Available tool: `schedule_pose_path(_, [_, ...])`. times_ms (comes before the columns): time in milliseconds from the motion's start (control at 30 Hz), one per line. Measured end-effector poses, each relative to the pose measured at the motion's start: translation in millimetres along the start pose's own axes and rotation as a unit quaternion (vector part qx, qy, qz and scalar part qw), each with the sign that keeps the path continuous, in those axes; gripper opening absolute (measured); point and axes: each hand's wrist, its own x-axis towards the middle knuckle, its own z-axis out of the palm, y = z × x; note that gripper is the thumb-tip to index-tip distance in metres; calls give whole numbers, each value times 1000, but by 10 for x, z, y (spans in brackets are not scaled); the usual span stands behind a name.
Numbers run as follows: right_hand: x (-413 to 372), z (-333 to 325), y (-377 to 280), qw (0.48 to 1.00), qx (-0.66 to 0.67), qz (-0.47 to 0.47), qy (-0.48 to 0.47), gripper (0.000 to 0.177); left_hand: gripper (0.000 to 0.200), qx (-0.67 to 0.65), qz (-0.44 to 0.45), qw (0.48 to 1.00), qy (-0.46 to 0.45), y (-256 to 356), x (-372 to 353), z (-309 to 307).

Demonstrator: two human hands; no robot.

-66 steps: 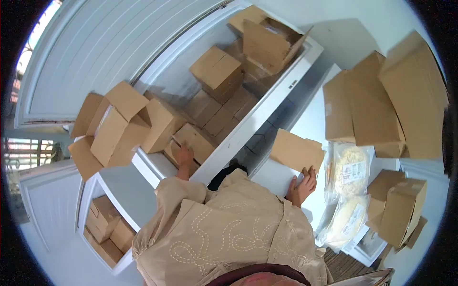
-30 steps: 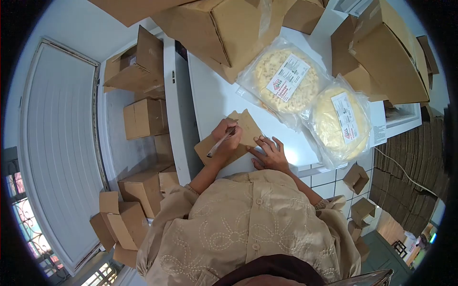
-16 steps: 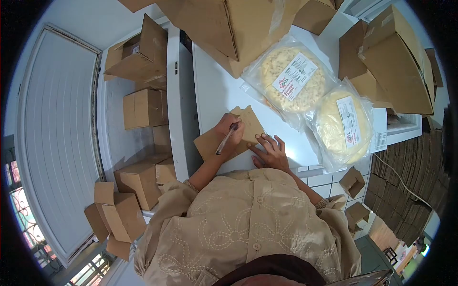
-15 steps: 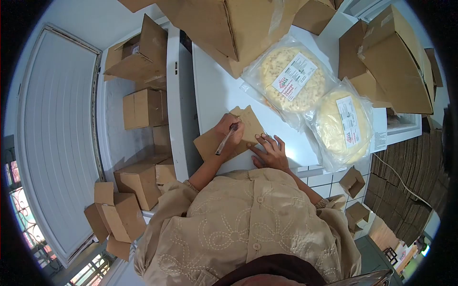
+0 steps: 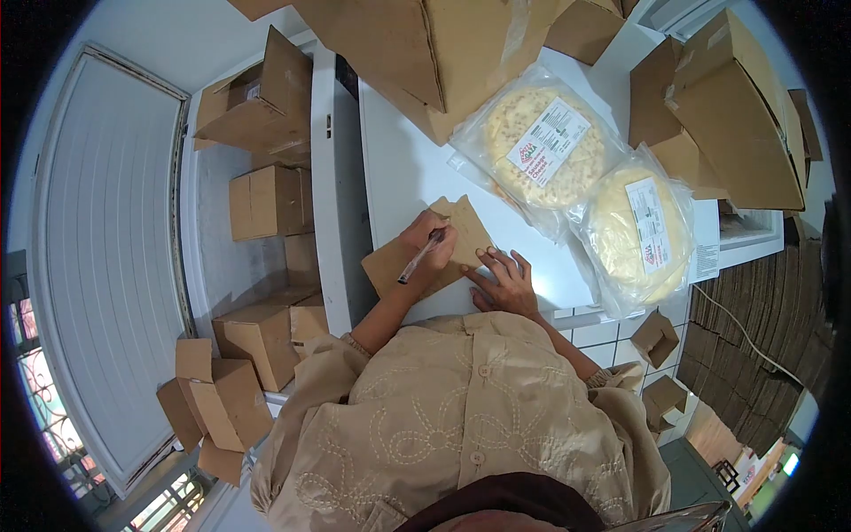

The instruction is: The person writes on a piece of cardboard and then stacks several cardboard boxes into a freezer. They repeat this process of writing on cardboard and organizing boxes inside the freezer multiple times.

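White worktop (image 5: 403,168) — left grip (image 5: 430,244) curled round a pen (image 5: 415,264), right grip (image 5: 507,282) splayed, fingertips (image 5: 481,253) on cardboard (image 5: 468,232).

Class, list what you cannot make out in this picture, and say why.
All in the head view:
- Tip of the pen: lost among the fingers of the left hand.
- Any writing on the cardboard piece: too small to read, partly covered by that hand.
- Fine print on the bag labels: too small.
- Top of the large box: cut off by the upper edge.

Two hands (image 5: 507,282), one pen (image 5: 417,263), one card (image 5: 470,235); at least two pizzas (image 5: 613,232), ten boxes (image 5: 253,204).
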Motion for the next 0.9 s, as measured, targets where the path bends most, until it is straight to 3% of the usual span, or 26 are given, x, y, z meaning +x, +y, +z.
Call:
schedule_pose_path(133, [-13, 24, 17, 1000, -4, -2, -4, 42, 16, -8, 36, 999, -9, -58, -21, 0])
schedule_pose_path(233, [-4, 4, 4, 1000, 1, 0, -1, 41, 16, -35, -6, 999, -23, -73, -33, 1])
schedule_pose_path(333, [-5, 6, -8, 1000, 16, 8, -7, 42, 14, -3, 38, 999, 12, -38, 7, 4])
schedule_pose_path(700, [-2, 12, 6, 999, 19, 5, 30, 38, 11, 0, -22, 999, -28, -61, -54, -13])
schedule_pose_path(833, [-21, 6, 13, 1000, 1, -1, 24, 46, 10, -82, -21, 994, -74, -136, -79, 22])
schedule_pose_path(900, [-38, 51, 28, 999, -10, 3, 37, 47, 11, -24, 10, 1000, 2, -3, -74, 57])
